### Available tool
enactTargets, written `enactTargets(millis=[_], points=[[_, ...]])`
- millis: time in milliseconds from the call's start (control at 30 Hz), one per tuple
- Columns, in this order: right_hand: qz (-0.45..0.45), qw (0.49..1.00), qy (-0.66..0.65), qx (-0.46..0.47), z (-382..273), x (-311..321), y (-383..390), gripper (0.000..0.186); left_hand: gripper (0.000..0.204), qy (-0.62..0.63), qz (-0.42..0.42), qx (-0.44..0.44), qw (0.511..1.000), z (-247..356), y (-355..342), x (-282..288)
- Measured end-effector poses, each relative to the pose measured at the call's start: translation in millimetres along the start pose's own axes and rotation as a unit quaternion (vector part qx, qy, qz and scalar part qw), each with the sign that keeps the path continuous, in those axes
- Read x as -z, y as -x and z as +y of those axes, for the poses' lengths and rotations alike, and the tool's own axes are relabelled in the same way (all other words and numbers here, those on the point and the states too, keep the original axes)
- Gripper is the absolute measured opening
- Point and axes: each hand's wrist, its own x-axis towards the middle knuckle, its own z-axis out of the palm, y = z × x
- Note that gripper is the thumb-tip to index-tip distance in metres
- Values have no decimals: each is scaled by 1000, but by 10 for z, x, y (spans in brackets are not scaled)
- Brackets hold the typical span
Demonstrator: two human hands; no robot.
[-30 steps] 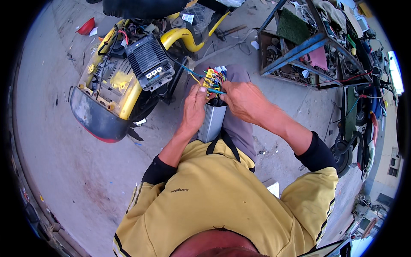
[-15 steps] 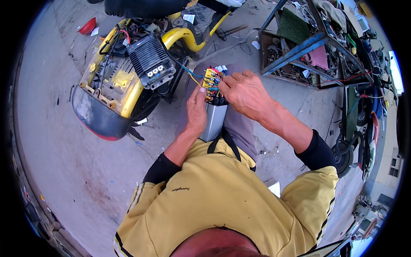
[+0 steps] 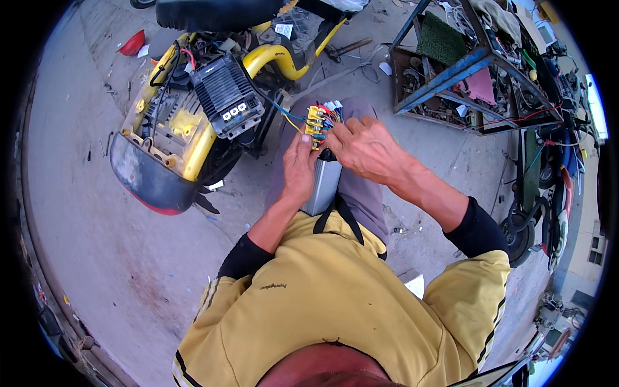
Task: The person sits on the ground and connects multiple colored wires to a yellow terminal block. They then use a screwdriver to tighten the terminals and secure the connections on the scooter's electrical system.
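Our left hand pinches the yellow block at the far end of the grey box; our right hand curls beside it, holding we can't tell what. A blue wire already reaches the block; we can't see which joins are left. The block's long side runs near to far.

We see short dark lettering on left chest of yellow shirt. White label lies near bend of yellow tube, its print too small for us to read. Tube itself bears small dark marking.
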Motion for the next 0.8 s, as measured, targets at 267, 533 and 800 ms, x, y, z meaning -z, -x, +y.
enactTargets(millis=[267,533,800], points=[[-147,948,-221,-179,-68,95,-82,12,51,-8,-3,13,1000,56,23,25],[-126,804,-455,-362,-51,-23,-146,23,45,13,10,16,1000,24,4,36],[-148,926,-251,-239,-63,99,-35,22,41,-158,5,32,987,259,-84,20]])
